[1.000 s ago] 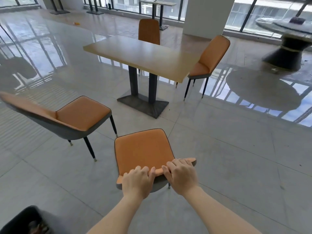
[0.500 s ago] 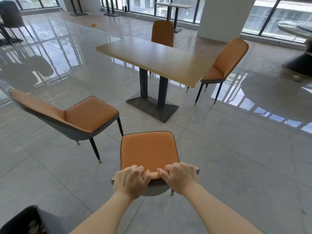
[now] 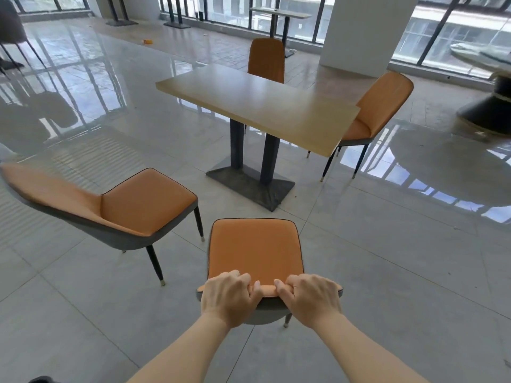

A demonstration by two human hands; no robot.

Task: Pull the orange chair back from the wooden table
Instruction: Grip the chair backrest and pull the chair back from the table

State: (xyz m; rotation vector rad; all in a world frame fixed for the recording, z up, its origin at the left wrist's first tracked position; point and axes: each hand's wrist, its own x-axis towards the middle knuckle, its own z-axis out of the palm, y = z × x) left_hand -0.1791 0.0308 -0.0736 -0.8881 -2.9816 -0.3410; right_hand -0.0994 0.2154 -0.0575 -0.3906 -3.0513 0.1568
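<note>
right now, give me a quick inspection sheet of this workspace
surface: grey tiled floor, glossy, mirroring the windows
job's things: orange chair stands apart from the wooden table, seat towards it
clutter: small orange object on the far floor
grippers: left hand and right hand grip the chair's backrest top, side by side
cables: nothing seen
surroundings: left chair, far chair and right chair, all orange; white pillar; round table at right
</note>
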